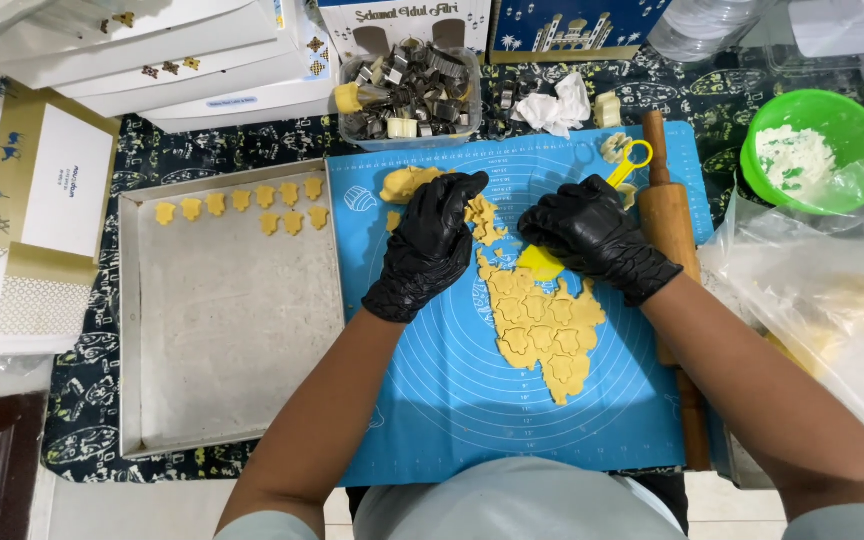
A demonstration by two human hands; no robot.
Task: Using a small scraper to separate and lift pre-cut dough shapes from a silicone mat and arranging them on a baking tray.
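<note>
Both my hands wear black gloves over a blue baking mat [452,400]. A rolled sheet of yellow dough [542,330], marked with several cut shapes, lies on the mat. My right hand [592,235] grips a yellow scraper [542,265] with a ring handle [636,156] and presses its blade onto the dough's upper edge. My left hand [432,240] rests with fingers curled on the dough scraps [482,215] at the sheet's top. A lump of dough [404,182] sits just beyond its fingertips.
A metal baking tray [232,320] at the left holds several cut dough shapes [242,205] along its far edge. A wooden rolling pin [672,230] lies right of the mat. A tub of metal cutters [412,95], white boxes [182,60], a green bowl [817,150] and plastic bags [822,300] surround the work area.
</note>
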